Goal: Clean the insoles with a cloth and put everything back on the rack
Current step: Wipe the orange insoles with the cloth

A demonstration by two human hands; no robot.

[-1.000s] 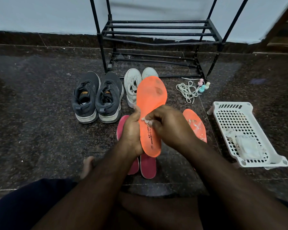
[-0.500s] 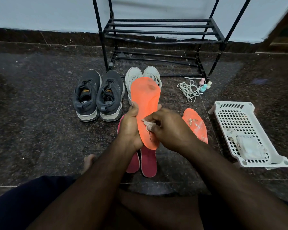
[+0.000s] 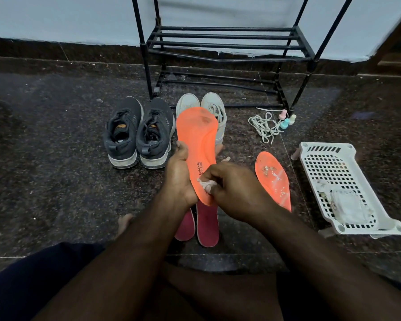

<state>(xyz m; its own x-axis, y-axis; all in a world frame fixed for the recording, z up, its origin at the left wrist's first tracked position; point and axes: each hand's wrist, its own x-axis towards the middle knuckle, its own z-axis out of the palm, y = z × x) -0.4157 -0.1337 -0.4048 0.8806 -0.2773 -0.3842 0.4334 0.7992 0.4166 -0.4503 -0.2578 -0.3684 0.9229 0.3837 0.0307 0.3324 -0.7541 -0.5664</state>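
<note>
Right hand: fingers curled, pinching a small pale cloth against the heel end of the held insole. Only a crumpled bit of cloth shows between the fingers.

Left hand: fingers wrapped round the insole's left edge near its lower half, thumb along the rim, gripping it up off the floor.

Held insole: orange, printed face toward the camera, long axis running from the heel at the hands up and away to the toe, which tilts toward the rack. Toe area carries dark smudges. Judged: the unwiped dirt lies away from the cloth, straight up the long axis, so the coming stroke runs from heel toward toe; the right hand does the travel, the left only steadies.

Second orange insole: flat on the floor just right of the hands, flecked with pale grit, nearer the right hand; judged not yet cleaned.

2 red insoles: side by side on the floor below the hands, partly hidden by them.

Grey shoes, 1 pair, left of the held insole; white shoes, 1 pair, behind it, mostly hidden.

Laces and 3 small bottles near the rack's right foot.

White basket far right, a pale packet inside.

Rack: black, against the wall, shelves bare in view.
</note>
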